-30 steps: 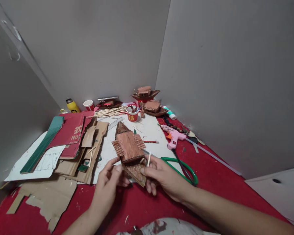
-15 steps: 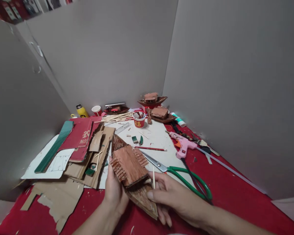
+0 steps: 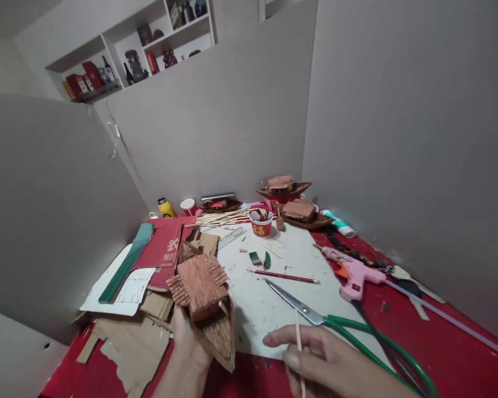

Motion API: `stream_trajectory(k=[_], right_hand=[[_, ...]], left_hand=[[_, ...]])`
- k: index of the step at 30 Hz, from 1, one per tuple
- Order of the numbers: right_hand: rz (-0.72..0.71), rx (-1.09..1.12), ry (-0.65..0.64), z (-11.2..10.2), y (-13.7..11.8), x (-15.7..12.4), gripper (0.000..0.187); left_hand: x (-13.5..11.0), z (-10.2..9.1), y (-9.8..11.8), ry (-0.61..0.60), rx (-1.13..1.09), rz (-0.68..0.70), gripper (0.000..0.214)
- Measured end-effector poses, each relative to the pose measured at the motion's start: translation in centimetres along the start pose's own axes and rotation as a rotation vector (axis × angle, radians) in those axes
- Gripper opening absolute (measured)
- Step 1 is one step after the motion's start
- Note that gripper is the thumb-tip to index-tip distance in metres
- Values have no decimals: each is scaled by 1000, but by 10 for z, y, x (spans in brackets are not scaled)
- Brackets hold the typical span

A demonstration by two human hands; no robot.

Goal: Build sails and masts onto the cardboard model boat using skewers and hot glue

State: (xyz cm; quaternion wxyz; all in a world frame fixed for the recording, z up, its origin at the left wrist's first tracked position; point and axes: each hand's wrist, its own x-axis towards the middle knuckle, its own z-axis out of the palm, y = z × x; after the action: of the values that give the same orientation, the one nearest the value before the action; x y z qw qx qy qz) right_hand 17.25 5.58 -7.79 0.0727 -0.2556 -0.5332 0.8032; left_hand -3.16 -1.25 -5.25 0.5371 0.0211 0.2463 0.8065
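My left hand (image 3: 188,348) grips a brown cardboard model boat (image 3: 205,304) from below and lifts it above the red tabletop; the boat has a ribbed cabin roof and a pointed hull. My right hand (image 3: 327,365) is apart from the boat, to its right, pinching a thin wooden stick (image 3: 299,348) between thumb and fingers, with the index finger stretched towards the boat. Green-handled scissors (image 3: 336,323) lie just beyond my right hand on the white sheet (image 3: 274,309).
Cardboard scraps (image 3: 133,348) and red and green card (image 3: 161,249) pile up on the left. A red pencil (image 3: 284,275), a pink glue gun (image 3: 354,273), a red cup (image 3: 261,222), bamboo sticks (image 3: 219,216) and two finished model boats (image 3: 292,199) sit towards the back. Grey partitions enclose the table.
My right hand has let go of the boat and drawn away to the right with the stick. My left hand alone now holds the boat. The camera has tilted upward, showing shelves.
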Motion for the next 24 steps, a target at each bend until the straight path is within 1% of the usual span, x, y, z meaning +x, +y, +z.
stream_trajectory(k=[2, 3, 4, 6, 9, 11, 13, 15, 17, 20, 24], right_hand=[[-11, -3, -16, 0, -1, 0, 58], [-14, -3, -26, -1, 0, 0, 58], [-16, -1, -36, -1, 1, 0, 57], [-20, -6, -44, -2, 4, 1, 57], [-64, -52, -10, -1, 10, 3, 54], [-161, -77, 53, 1, 14, 3, 50], [-311, -92, 117, 4, 16, 2, 47], [-476, -155, 159, 6, 17, 1, 44], [-628, -288, 168, 8, 16, 0, 42], [-794, -494, 200, 7, 14, 2, 42], [-956, -671, 317, 4, 9, 4, 27]], left_hand=[[1, 8, 2, 188, 17, 86, 40], [1, 12, 2, 247, 22, 116, 41], [2, 15, 2, 270, 26, 131, 41], [3, 17, 0, 270, 42, 140, 42], [5, 14, -3, 252, 89, 170, 42], [7, 13, -6, 226, 125, 208, 41], [7, 12, -9, 195, 154, 240, 40], [7, 13, -13, 187, 179, 250, 40], [6, 13, -18, 191, 206, 263, 42], [5, 12, -26, 186, 236, 322, 36], [4, 9, -32, 162, 237, 349, 37]])
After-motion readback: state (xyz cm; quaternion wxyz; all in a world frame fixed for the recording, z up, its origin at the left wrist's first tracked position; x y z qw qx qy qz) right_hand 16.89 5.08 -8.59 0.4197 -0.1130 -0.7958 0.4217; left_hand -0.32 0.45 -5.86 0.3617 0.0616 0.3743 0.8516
